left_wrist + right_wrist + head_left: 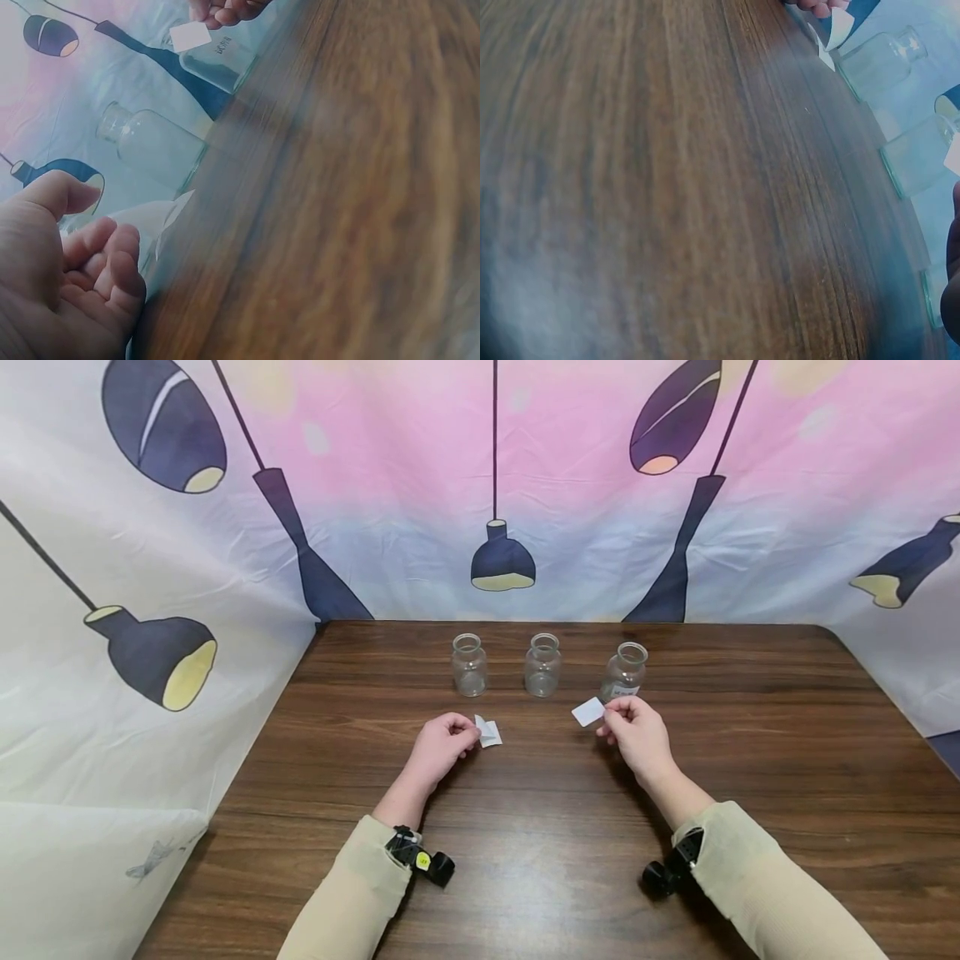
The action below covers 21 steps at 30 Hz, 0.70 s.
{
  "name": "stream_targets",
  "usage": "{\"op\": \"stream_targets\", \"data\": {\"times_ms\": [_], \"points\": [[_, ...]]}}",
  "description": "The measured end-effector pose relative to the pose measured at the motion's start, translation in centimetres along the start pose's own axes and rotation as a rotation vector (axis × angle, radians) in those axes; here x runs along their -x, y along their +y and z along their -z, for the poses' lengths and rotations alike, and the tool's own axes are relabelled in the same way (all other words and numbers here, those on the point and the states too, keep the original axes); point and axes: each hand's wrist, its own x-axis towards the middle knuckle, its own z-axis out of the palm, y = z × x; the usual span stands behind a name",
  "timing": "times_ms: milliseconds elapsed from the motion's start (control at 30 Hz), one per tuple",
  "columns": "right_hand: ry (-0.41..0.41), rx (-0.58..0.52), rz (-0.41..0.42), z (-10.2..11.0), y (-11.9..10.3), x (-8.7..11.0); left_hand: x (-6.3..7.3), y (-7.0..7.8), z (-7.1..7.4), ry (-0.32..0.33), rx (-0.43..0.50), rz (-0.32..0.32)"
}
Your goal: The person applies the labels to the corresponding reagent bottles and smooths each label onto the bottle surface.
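My right hand (640,735) pinches a small blank white label (588,712) at its edge, in front of the right glass jar (626,668). That jar bears a white label (624,691) with dark characters. By my left hand (442,747) is a folded piece of white backing paper (491,734), one flap standing up at the fingertips. A gap shows between thumb and curved fingers (124,274) in the left wrist view. Behind the paper stand the left glass jar (469,668) and the middle glass jar (542,668), both upright without visible labels.
The jars stand in a row near the back of the brown wooden table (540,827). A printed cloth (420,560) with lamp drawings hangs behind it and along the left side. Small black cameras are strapped to both wrists.
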Motion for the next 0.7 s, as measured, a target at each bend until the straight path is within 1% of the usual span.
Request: {"op": "stream_targets", "data": {"times_ms": [167, 300, 433, 533, 600, 700], "points": [[0.002, 0.009, 0.005, 0.0, 0.4, -0.3, -0.1, 0.0, 0.4, 0.041, -0.055, -0.006], [0.009, 0.014, 0.028, 0.0, 0.7, -0.4, -0.1, 0.0, 0.7, 0.093, -0.055, 0.008], [0.01, 0.01, 0.048, 0.0, 0.8, -0.5, -0.1, 0.2, 0.9, 0.125, -0.049, 0.017], [0.011, 0.006, 0.048, -0.1, 0.7, -0.6, -0.1, 0.7, 0.7, 0.122, -0.034, -0.005], [0.016, 0.002, 0.041, -0.2, 0.7, -0.6, -0.3, 1.2, 0.4, 0.113, -0.021, -0.031], [0.028, -0.001, 0.035, -0.4, 0.5, -0.7, -0.3, 2.0, -0.5, 0.078, -0.004, -0.081]]}}
